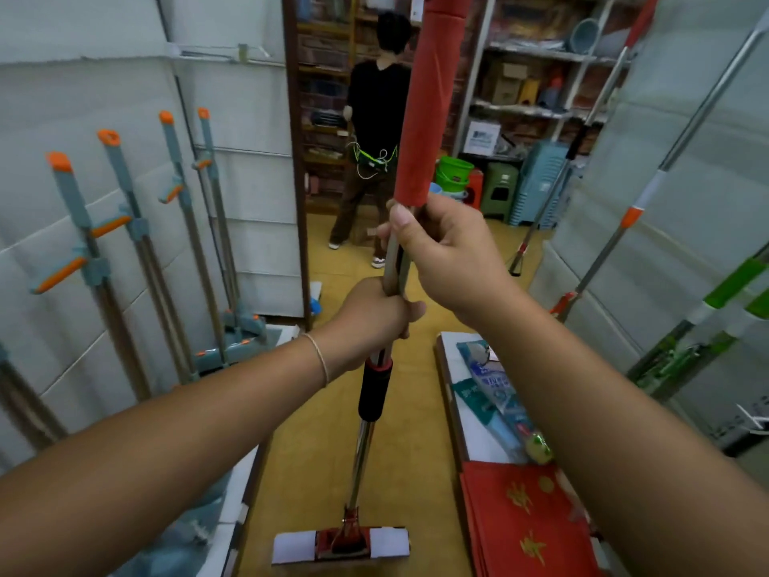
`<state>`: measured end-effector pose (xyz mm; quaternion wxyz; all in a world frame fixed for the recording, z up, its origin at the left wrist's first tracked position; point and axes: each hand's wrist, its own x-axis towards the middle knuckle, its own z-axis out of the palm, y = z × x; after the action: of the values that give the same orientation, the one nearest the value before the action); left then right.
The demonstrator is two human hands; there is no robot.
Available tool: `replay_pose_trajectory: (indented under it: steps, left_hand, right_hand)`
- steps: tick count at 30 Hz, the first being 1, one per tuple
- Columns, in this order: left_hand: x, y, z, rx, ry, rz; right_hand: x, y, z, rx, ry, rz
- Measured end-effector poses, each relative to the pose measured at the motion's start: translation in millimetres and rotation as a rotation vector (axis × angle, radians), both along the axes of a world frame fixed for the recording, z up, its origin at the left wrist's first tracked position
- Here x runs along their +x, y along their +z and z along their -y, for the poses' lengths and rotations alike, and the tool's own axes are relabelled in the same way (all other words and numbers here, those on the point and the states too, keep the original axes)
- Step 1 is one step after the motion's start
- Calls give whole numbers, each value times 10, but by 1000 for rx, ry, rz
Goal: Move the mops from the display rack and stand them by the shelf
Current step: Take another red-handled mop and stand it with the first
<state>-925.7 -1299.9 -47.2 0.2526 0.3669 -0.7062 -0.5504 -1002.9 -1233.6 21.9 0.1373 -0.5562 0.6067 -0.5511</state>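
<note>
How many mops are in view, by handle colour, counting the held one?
Red, held by left hand and right hand: 1
Grey-orange, left wall: 4
Silver with orange or red, right: 2
Green, right: 2
Total: 9

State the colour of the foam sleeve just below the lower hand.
Black with a red top ring, on the foam sleeve, head view.

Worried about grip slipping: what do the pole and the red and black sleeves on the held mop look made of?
Pole: likely polished metal, shiny and mirror-like. Red sleeve: probably matte foam or rubber. Black sleeve: likely matte foam.
</note>
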Motion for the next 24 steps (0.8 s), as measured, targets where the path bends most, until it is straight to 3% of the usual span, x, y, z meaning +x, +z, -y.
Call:
replay_pose_trajectory:
  steps: [13, 24]
  left_hand:
    - [-1258, -6, 1306, -63, 17, 152]
    - [-2300, 100, 2074, -117, -33, 71]
  right_hand:
    - [-1410, -116, 1385, -55, 56, 46]
    - [-2428, 65, 2059, -57, 68, 89]
